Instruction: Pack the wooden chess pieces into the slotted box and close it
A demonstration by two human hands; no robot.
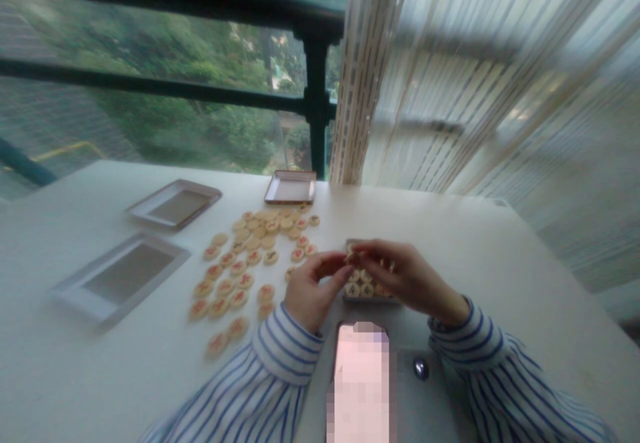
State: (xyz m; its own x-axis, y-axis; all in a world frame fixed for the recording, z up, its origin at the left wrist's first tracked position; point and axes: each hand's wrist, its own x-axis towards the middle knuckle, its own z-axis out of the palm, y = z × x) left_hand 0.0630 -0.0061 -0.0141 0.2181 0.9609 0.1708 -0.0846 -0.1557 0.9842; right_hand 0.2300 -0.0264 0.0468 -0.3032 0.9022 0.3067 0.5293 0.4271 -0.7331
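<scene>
Round wooden game pieces point(250, 256) with red or dark marks lie scattered on the white table point(500, 283). A small box point(364, 290) holding several such pieces sits in front of me, mostly under my hands. My left hand point(313, 290) is pinched at the box's left edge, its fingertips meeting those of my right hand. My right hand point(400, 273) is curled over the box and pinches one round piece point(350, 254) above it. Both sleeves are blue-and-white striped.
Two grey trays point(120, 276) point(175, 204) lie on the left of the table, and a small brown box lid point(291, 187) sits at the far edge. A phone point(361, 380) stands close to me. A window railing and a curtain are behind the table.
</scene>
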